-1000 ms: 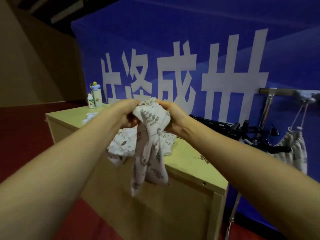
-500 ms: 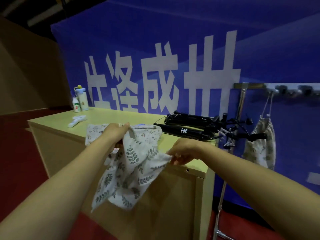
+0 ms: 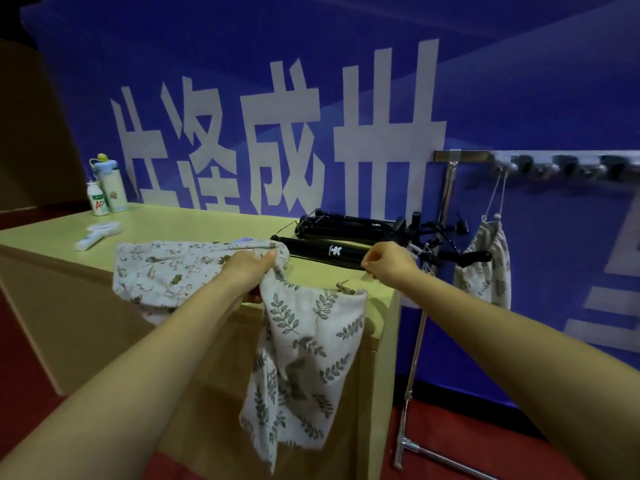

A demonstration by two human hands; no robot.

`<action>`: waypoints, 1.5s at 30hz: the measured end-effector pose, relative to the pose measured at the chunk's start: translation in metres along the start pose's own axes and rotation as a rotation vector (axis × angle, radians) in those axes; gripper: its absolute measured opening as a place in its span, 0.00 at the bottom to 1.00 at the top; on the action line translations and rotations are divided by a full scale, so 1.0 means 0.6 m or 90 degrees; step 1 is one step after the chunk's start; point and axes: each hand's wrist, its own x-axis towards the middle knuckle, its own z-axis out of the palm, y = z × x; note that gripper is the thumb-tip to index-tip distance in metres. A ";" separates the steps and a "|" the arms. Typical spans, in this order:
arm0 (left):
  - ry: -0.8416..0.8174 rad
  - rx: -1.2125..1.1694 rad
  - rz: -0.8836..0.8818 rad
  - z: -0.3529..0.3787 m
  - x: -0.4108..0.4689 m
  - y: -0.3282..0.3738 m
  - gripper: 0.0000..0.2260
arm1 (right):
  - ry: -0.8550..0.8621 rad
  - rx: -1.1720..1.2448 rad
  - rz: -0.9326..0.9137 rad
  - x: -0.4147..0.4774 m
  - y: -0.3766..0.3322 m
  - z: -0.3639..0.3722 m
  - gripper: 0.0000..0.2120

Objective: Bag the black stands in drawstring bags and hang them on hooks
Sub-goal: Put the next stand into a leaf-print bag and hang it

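Observation:
My left hand [image 3: 249,271] grips the rim of a white leaf-print drawstring bag [image 3: 304,348], which hangs down over the front of the table [image 3: 207,223]. My right hand [image 3: 389,265] sits with curled fingers at the right end of the nearest black stand [image 3: 325,251]; its grip is hidden. More black stands [image 3: 346,225] lie behind it on the table's right end. A filled leaf-print bag [image 3: 485,268] hangs by its cord from the leftmost hook of the hook rail [image 3: 554,161].
A pile of printed bags [image 3: 166,271] lies on the table by my left hand. Two bottles [image 3: 107,188] and a white handheld item [image 3: 97,233] are at the far left. The rack's metal pole [image 3: 415,341] stands just right of the table.
My right hand let go of the bag's edge and moved forward to the nearest black stand. The bag now hangs from my left hand alone.

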 end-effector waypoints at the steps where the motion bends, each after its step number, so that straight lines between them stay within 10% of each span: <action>1: -0.007 0.018 0.002 0.002 0.001 -0.004 0.17 | -0.016 -0.029 -0.009 0.001 0.003 0.006 0.07; 30: -0.073 0.022 -0.003 0.022 0.052 -0.044 0.21 | -0.080 -0.417 -0.182 0.073 0.008 0.134 0.12; 39: -0.021 0.033 0.038 0.007 0.041 -0.045 0.20 | -0.347 0.315 -0.171 0.009 -0.075 0.105 0.05; 45: 0.060 0.116 0.123 -0.024 0.023 -0.029 0.20 | -0.352 0.090 -0.286 -0.040 -0.130 0.118 0.05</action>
